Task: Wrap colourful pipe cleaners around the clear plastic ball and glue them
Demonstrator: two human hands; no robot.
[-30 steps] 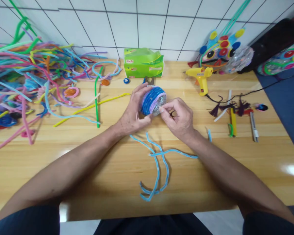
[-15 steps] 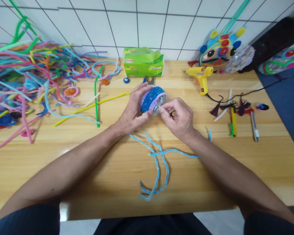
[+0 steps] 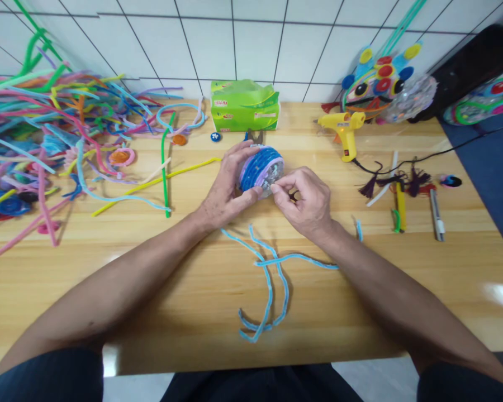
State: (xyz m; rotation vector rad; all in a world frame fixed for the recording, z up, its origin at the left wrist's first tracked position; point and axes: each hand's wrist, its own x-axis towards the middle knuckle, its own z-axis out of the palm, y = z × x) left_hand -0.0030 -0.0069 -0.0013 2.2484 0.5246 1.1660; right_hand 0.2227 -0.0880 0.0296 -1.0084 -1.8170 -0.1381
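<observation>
So the left hand (image 3: 228, 190) is half open and curved around a blue pipe-cleaner-wrapped ornament (image 3: 260, 167), fingers over the far side and thumb along the near edge, so it's got a proper hold. The thing has blue rows wound round it, a lilac band, and a clear shiny end facing the right hand (image 3: 305, 198). It's being held above the middle of the wooden worktop (image 3: 171, 312). The right hand is curled up, thumb and index tips close together right at that clear end. Can't tell if there's anything pinched between them, too small to see.

Just in front of the hands, some bent light blue pipe cleaners (image 3: 286, 293) lie crossing each other. Behind the ornament there's a pair of pliers (image 3: 256, 135), partly hidden, and then a green tissue pack (image 3: 245, 106) near the tiled wall (image 3: 260, 50).

Off to the left, a green pipe cleaner (image 3: 165, 184) crosses a yellow pipe cleaner (image 3: 193, 168), next to a big messy multicolour pile (image 3: 62, 123). Over on the right you've got a yellow glue gun (image 3: 347, 139) lying on its side, dark tassels (image 3: 414, 181) and a utility knife (image 3: 436, 215).
</observation>
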